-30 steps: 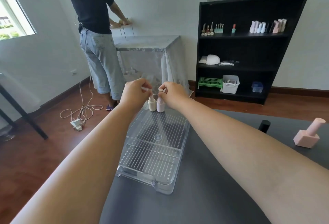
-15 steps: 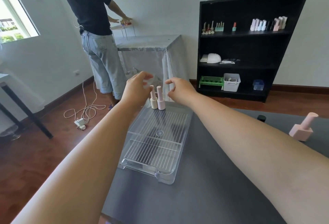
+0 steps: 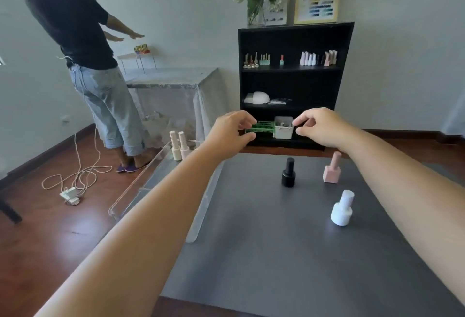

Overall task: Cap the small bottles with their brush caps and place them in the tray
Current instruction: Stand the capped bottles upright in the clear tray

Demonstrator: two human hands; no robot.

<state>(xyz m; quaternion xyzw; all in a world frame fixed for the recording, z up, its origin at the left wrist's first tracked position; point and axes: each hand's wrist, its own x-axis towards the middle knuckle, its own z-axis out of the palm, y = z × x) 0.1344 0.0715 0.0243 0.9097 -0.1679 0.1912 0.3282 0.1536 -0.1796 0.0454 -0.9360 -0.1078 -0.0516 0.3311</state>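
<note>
Hands, left (image 3: 232,132) and right (image 3: 318,127), hover loosely curled and empty above the table (image 3: 264,253), so with two capped bottles (image 3: 179,145) in the tray (image 3: 141,185) at ten o'clock, the next step likely means grasping the black bottle (image 3: 288,172) at one o'clock.
</note>
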